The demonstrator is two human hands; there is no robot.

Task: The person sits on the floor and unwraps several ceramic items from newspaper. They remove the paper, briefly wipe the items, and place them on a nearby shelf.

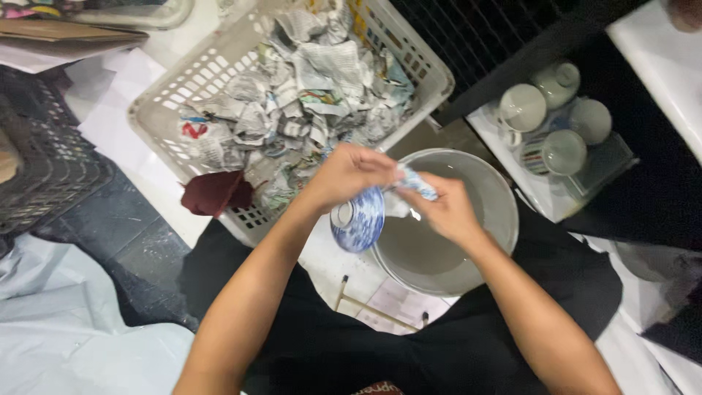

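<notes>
A small blue-and-white patterned bowl (358,221) is tipped on its side, gripped by my left hand (347,174) over the near rim of a grey basin (497,192). My right hand (443,208) presses a crumpled cloth or paper wad (414,183) against the bowl's mouth. Cloudy water fills the basin under both hands. Behind the hands stands a white plastic basket (190,77) heaped with crumpled newspaper (307,80).
A dark red rag (216,192) hangs on the basket's near edge. Several white cups (523,106) sit upside down in a clear tray (610,164) at right. A black crate (44,161) stands at left. White sheets lie on the floor at lower left.
</notes>
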